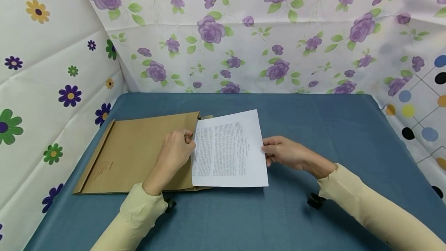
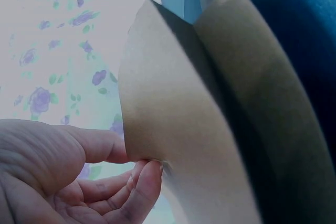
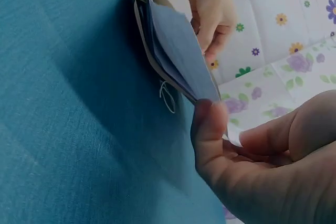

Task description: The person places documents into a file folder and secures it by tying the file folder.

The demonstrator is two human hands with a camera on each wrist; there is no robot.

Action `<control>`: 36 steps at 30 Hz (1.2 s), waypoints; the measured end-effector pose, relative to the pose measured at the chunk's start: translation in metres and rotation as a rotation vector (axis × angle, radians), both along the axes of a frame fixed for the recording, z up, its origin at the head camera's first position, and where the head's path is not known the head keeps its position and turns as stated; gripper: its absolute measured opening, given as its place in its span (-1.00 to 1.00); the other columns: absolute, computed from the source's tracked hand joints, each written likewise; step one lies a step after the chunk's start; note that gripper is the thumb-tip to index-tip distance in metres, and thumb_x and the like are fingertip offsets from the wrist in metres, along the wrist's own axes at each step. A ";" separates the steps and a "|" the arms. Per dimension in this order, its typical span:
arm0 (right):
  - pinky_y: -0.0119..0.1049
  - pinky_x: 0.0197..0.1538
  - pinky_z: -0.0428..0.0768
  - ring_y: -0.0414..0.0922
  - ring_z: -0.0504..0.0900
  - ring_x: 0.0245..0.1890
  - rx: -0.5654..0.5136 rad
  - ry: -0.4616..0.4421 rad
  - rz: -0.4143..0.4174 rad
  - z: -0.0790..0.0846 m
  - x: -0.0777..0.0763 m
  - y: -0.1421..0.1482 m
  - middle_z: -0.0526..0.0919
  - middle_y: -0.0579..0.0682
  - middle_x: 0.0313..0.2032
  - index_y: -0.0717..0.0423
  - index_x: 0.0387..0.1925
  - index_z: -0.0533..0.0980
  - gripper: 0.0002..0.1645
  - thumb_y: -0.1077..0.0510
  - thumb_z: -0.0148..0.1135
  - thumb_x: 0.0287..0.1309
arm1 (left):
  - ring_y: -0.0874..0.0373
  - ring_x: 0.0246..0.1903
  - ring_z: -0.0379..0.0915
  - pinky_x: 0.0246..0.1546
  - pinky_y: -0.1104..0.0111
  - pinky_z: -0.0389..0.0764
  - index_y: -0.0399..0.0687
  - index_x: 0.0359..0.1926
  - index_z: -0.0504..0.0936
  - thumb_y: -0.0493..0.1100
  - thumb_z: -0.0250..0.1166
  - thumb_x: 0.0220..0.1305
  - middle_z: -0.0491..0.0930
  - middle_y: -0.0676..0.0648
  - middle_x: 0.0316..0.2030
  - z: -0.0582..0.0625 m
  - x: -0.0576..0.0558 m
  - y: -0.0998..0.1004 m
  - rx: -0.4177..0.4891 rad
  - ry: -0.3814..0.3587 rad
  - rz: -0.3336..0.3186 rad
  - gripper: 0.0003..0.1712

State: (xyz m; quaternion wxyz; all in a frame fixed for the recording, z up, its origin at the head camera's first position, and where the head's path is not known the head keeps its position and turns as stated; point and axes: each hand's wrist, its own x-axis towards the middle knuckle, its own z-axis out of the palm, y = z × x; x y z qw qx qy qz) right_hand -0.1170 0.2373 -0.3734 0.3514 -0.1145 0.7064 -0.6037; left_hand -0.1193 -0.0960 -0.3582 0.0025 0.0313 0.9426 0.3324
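Note:
A brown paper envelope lies on the table, its mouth toward the right. My left hand pinches the upper lip of that mouth; in the left wrist view the lip stands lifted away from the lower layer. A white printed sheet reaches out of the mouth, its left end by the envelope's edge. At the sheet's right edge my right hand pinches it between thumb and fingers. The right wrist view shows further layers inside the gaping envelope, too dark to identify.
A blue cloth covers the table. Floral sheets hang behind and at both sides. A thin white string loop hangs by the envelope's mouth. Dark wrist-camera pieces show beneath the sleeves.

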 end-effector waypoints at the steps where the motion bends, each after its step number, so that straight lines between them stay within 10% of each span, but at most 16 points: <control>1: -0.10 -0.07 0.56 0.00 0.55 -0.27 0.005 -0.001 0.003 0.000 -0.001 0.000 0.64 0.23 0.01 0.35 0.35 0.41 -0.55 0.24 -0.14 0.61 | 0.20 -0.67 0.22 -0.63 0.41 0.22 -0.43 0.00 0.68 -0.44 0.17 0.26 0.60 -0.17 -0.35 0.000 0.000 0.000 0.000 0.002 -0.002 -0.68; 36: -0.15 -0.11 0.71 -0.04 0.72 -0.34 -0.094 -0.030 -0.154 -0.020 -0.014 -0.065 0.68 0.29 -0.08 0.48 0.16 0.53 -0.64 0.37 0.19 0.41 | 0.18 -0.63 0.26 -0.61 0.39 0.25 -0.42 0.01 0.68 -0.42 0.17 0.26 0.59 -0.15 -0.36 0.000 0.000 0.001 -0.006 -0.001 0.014 -0.68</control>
